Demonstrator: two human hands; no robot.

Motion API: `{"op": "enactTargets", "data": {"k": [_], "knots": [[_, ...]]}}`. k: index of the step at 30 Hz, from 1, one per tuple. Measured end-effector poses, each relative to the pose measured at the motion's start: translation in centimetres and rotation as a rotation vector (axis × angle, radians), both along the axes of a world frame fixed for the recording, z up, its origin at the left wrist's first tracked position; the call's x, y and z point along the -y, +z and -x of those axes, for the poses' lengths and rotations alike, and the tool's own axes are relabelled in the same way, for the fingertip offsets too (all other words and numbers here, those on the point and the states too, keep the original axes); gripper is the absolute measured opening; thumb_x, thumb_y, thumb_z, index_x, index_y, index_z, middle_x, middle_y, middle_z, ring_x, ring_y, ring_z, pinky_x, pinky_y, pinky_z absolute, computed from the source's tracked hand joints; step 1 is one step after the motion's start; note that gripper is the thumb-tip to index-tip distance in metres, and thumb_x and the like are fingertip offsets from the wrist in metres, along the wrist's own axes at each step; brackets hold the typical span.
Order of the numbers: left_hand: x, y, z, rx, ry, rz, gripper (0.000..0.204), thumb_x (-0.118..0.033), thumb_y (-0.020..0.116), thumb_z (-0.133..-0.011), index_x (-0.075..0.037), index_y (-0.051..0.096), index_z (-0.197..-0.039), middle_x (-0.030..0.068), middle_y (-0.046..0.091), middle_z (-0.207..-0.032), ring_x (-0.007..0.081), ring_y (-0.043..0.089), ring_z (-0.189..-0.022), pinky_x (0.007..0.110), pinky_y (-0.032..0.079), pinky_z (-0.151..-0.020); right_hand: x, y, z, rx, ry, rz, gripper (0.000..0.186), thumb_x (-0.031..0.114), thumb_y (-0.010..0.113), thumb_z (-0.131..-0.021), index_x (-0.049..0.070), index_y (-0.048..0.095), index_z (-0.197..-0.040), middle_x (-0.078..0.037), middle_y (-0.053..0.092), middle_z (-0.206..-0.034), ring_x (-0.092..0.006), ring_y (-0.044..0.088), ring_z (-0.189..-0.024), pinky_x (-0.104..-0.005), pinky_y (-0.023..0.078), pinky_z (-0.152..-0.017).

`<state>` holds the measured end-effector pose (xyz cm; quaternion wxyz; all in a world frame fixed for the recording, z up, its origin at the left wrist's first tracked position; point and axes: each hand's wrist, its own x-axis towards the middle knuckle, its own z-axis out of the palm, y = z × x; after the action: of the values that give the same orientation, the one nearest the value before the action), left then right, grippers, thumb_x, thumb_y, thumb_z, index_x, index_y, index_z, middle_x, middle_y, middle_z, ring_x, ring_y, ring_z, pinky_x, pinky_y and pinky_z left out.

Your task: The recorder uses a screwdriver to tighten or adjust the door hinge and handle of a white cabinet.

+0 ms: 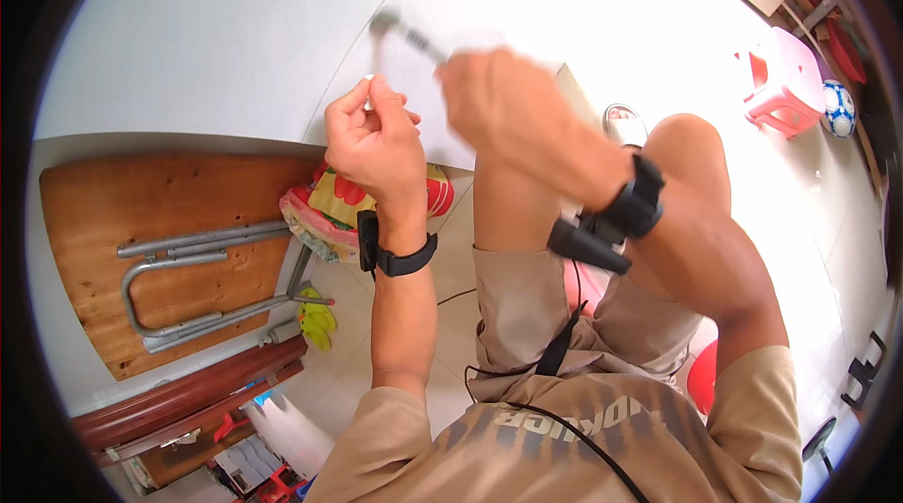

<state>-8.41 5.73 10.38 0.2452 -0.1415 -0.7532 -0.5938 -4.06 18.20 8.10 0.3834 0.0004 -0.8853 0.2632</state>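
My left hand (376, 141) is raised over the pale surface, thumb and fingertips pinched on a small white piece (370, 80). Smeared by motion, my right hand (499, 99) grips a tool with a grey shaft and dark blunt head (414, 36); its exact kind is too blurred to tell. The tool points left, and its head is just above my left fingertips. A faint pale streak shows between that head and the fingertips, too blurred to name. Black straps with small devices circle both wrists.
A wooden board with folded metal legs (188, 183) leans at the left, beside a red and yellow bag (329, 212). At the right are a pink stool (785, 80) and a blue and white ball (839, 108). A black cable (574, 428) crosses my shirt.
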Motion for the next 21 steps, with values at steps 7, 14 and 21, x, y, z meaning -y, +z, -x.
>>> {"op": "enactTargets", "data": {"k": [7, 14, 21], "knots": [[0.6, 2.1, 1.7, -0.010, 0.076, 0.065, 0.020, -0.010, 0.067, -0.095, 0.007, 0.060, -0.101, 0.0153, 0.069, -0.075, 0.0140, 0.063, -0.054, 0.026, 0.048, -0.043, -5.1, 2.4, 2.8, 0.051, -0.085, -0.397, 0.029, 0.022, 0.063, -0.091, -0.003, 0.059, -0.076, -0.014, 0.058, -0.061, -0.0321, 0.061, -0.050, -0.0425, 0.048, -0.039], [0.9, 1.3, 0.6, 0.068, 0.100, 0.133, 0.017, -0.008, 0.066, -0.095, 0.007, 0.059, -0.099, 0.0142, 0.069, -0.072, 0.0147, 0.062, -0.051, 0.026, 0.048, -0.043, -1.2, 1.5, 0.4, 0.072, -0.021, -0.055, 0.031, 0.026, 0.061, -0.092, -0.001, 0.065, -0.077, -0.020, 0.064, -0.067, -0.0365, 0.067, -0.060, -0.0485, 0.053, -0.049], [-0.7, 3.3, -0.8, 0.195, 0.010, -0.044, 0.017, -0.008, 0.066, -0.095, 0.006, 0.059, -0.100, 0.0162, 0.068, -0.073, 0.0160, 0.062, -0.050, 0.027, 0.048, -0.041, 0.6, 0.8, 1.2, -0.062, -0.087, 0.117, 0.028, 0.018, 0.060, -0.094, 0.000, 0.059, -0.073, -0.014, 0.053, -0.060, -0.0320, 0.056, -0.050, -0.0454, 0.049, -0.045]]}}
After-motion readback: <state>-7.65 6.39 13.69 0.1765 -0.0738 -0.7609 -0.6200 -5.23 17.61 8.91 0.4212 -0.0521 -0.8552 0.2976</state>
